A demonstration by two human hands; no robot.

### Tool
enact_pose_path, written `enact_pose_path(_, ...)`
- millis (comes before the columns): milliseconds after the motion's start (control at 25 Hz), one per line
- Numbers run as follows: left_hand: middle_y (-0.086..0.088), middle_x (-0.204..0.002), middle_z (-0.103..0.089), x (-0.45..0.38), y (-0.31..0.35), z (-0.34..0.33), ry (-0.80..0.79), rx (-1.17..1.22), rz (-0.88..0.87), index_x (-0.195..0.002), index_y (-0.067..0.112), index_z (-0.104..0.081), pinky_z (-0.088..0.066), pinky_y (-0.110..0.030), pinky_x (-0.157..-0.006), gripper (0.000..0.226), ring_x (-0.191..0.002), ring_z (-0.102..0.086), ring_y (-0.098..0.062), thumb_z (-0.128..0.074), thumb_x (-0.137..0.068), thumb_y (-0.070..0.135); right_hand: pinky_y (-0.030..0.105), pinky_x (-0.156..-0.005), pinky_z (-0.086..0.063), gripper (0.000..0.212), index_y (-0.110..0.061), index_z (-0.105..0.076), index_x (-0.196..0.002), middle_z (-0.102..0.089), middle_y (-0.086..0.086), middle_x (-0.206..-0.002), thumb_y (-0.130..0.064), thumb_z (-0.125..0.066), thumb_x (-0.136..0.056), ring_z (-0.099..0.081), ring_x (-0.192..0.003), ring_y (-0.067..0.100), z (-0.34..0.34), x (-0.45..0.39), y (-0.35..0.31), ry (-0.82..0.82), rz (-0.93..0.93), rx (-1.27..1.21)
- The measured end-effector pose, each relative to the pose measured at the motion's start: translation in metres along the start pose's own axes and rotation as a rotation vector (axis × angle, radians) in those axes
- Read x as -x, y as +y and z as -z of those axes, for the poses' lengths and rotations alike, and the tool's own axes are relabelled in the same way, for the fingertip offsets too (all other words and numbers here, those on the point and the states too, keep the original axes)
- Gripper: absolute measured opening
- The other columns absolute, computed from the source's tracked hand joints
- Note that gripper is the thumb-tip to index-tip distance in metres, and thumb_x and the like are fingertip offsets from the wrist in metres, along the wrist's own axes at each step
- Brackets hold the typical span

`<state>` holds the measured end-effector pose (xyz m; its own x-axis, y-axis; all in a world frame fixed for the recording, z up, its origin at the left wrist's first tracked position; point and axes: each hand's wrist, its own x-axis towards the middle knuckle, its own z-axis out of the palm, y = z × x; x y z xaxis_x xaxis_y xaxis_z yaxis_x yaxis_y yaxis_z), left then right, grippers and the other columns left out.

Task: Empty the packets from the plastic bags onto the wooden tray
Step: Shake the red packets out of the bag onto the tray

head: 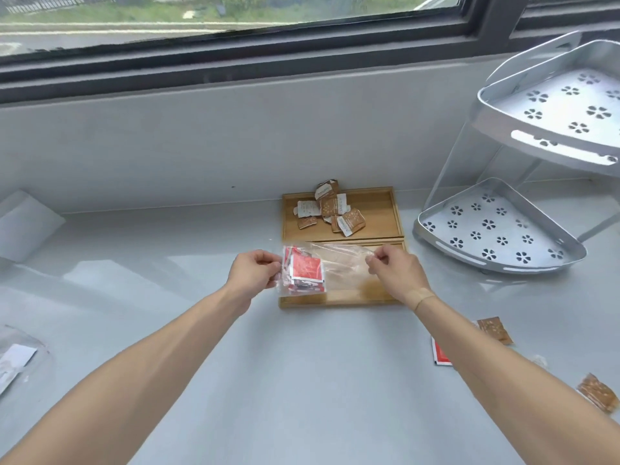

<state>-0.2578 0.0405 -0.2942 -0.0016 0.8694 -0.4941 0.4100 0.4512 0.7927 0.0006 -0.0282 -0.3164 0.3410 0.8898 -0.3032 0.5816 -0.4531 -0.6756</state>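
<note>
A clear plastic bag [342, 263] is stretched over the near compartment of the wooden tray [379, 226]. Red and white packets [304, 271] are bunched in the bag's left end. My left hand [253, 271] pinches that left end, and my right hand [396, 268] pinches the right end. Several brown and white packets [330, 209] lie in a heap in the tray's far compartment.
A grey two-tier corner rack [503, 229] stands right of the tray. Loose on the counter at right are two brown packets [495, 328] [599, 392] and a red packet [441, 354]. Another plastic bag [16, 360] lies at the left edge. A wall rises behind the tray.
</note>
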Motion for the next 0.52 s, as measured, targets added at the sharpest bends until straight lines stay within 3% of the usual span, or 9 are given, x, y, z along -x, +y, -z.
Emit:
enact_pose_path(200,-0.002,-0.076,-0.065,-0.016,0.030,-0.007,0.030,-0.171,-0.109,-0.088,0.013,-0.068,-0.055,-0.031,-0.066,0.010,-0.070,-0.059,-0.019,-0.062,-0.091,0.006,0.029,-0.071,-0.040,0.022,-0.017,-0.066,-0.075,-0.070,0.004,-0.085,-0.033,-0.059,-0.089,-0.062,-0.088,0.026,-0.016,-0.026,0.012,-0.049,-0.137,-0.073)
enact_pose_path(320,-0.002,-0.073,-0.067,-0.014,0.050,-0.006,0.014,-0.275,-0.211,-0.079,0.019,-0.067,-0.055,-0.037,-0.072,0.014,-0.068,-0.059,-0.020,-0.063,-0.089,0.011,0.031,-0.068,-0.046,0.024,-0.021,-0.061,-0.067,-0.070,0.006,-0.078,-0.030,-0.061,-0.089,-0.063,-0.076,0.025,-0.026,-0.032,0.013,-0.099,-0.209,-0.188)
enact_pose_path(400,-0.001,-0.070,-0.067,-0.009,0.062,-0.006,0.002,-0.266,-0.255,-0.078,0.020,-0.068,-0.055,-0.036,-0.070,0.015,-0.061,-0.057,-0.017,-0.062,-0.088,0.011,0.031,-0.057,-0.048,0.024,-0.018,-0.061,-0.067,-0.069,0.007,-0.068,-0.025,-0.063,-0.090,-0.060,-0.060,0.020,-0.031,-0.032,0.013,-0.119,-0.263,-0.331)
enact_pose_path(520,0.002,-0.068,-0.064,-0.001,0.076,-0.010,-0.020,-0.258,-0.323,-0.079,0.019,-0.069,-0.053,-0.034,-0.068,0.016,-0.057,-0.054,-0.014,-0.060,-0.087,0.010,0.020,-0.036,-0.037,0.017,-0.013,-0.060,-0.077,-0.063,0.007,-0.061,-0.021,-0.062,-0.093,-0.054,-0.048,0.019,-0.035,-0.030,0.011,-0.161,-0.313,-0.463)
